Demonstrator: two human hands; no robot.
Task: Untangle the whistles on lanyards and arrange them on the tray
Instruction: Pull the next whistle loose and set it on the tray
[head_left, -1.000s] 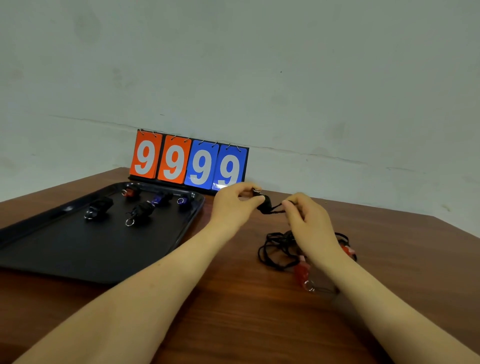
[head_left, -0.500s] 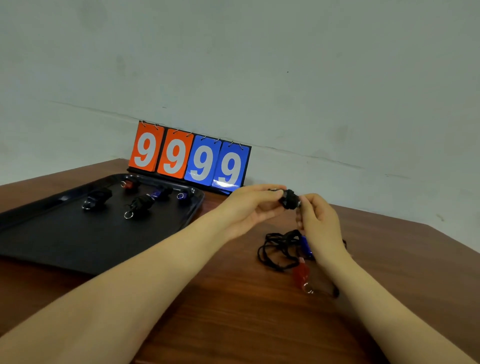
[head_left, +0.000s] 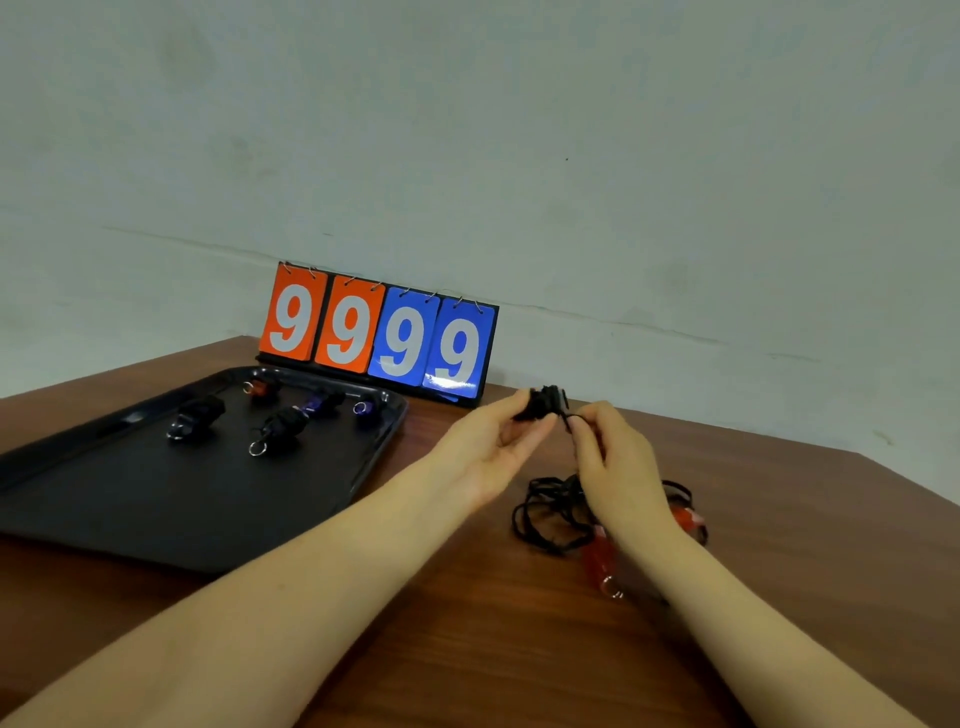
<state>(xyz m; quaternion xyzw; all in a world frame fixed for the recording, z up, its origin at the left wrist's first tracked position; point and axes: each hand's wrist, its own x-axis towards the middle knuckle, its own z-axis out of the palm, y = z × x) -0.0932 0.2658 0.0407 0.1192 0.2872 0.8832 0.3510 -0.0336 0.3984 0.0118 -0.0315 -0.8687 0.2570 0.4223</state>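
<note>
Your left hand (head_left: 488, 457) pinches the small black plastic whistle (head_left: 545, 402) above the brown wooden desk (head_left: 467, 623), now turned palm-up. Your right hand (head_left: 618, 467) has dropped slightly, pinching its black cord (head_left: 569, 418). The tangled lanyards (head_left: 550, 512) remain beside the black rectangular tray (head_left: 156, 509), which holds five whistles.

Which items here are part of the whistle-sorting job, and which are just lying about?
Part of the job:
small black whistle pinched by left hand
its black cord held by right hand
tangled black lanyards with red whistle
black plastic tray

Lying about:
orange-and-blue flip scoreboard
</note>
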